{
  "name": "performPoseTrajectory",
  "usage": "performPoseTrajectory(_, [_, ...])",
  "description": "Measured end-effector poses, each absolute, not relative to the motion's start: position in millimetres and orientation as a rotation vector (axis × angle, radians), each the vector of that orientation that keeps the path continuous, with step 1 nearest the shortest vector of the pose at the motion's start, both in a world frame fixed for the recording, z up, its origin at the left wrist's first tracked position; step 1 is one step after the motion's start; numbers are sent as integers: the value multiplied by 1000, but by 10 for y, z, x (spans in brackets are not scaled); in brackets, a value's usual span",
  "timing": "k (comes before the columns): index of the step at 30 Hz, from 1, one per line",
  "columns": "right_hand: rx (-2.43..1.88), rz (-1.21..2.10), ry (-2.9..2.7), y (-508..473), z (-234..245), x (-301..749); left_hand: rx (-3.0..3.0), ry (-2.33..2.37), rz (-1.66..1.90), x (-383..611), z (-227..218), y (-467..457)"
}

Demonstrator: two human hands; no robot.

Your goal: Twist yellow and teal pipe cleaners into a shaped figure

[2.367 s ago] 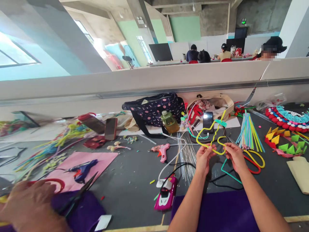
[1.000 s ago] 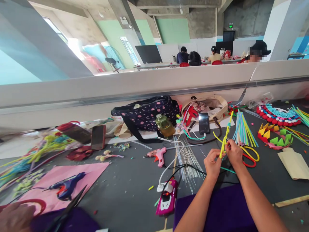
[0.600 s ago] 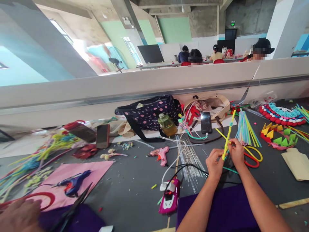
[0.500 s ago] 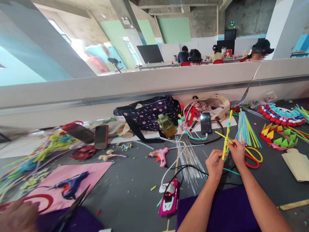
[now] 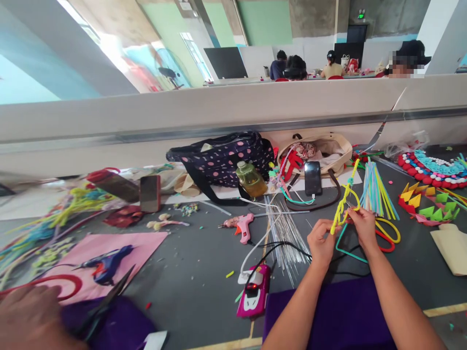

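My left hand (image 5: 321, 244) pinches the lower end of a yellow pipe-cleaner piece (image 5: 341, 208), twisted along its length and standing tilted above the table. My right hand (image 5: 363, 228) is closed at its right side, fingertips on a yellow strand that now bows out in a loop. A small teal bit sits near the piece's upper end. Below the hands a bent teal pipe cleaner (image 5: 350, 253) hangs or lies; I cannot tell which. Just right of my right hand are scissors with red and yellow handles (image 5: 388, 232), their blades hidden.
Behind stands a bundle of pastel pipe cleaners (image 5: 377, 192). Thin wires (image 5: 288, 238), a pink glue gun (image 5: 241, 226) and a magenta power strip (image 5: 255, 296) with cables lie to the left. At lower left, another person's hand (image 5: 31, 316) is near black scissors (image 5: 105, 304).
The yellow strand that stuck out to the left now curves into a loop on the right. My hands have shifted slightly, and the view has tipped down a little.
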State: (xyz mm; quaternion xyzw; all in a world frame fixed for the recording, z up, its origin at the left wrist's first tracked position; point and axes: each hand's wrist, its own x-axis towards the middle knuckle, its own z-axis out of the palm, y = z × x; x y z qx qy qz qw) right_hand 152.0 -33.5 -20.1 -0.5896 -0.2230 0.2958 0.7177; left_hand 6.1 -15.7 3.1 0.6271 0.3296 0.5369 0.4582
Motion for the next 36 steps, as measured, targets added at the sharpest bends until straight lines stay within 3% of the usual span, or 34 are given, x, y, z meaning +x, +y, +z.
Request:
performPoseTrajectory(17, [-1075, 995, -367, -476, 5, 1556, 750, 806, 1150, 24, 35, 55])
performPoseTrajectory(28, [-904, 1103, -315, -528, 75, 1489, 542, 711, 986, 22, -69, 128])
performPoseTrajectory(36, [-922, 1047, -250, -512, 107, 1443, 520, 725, 1065, 38, -69, 127])
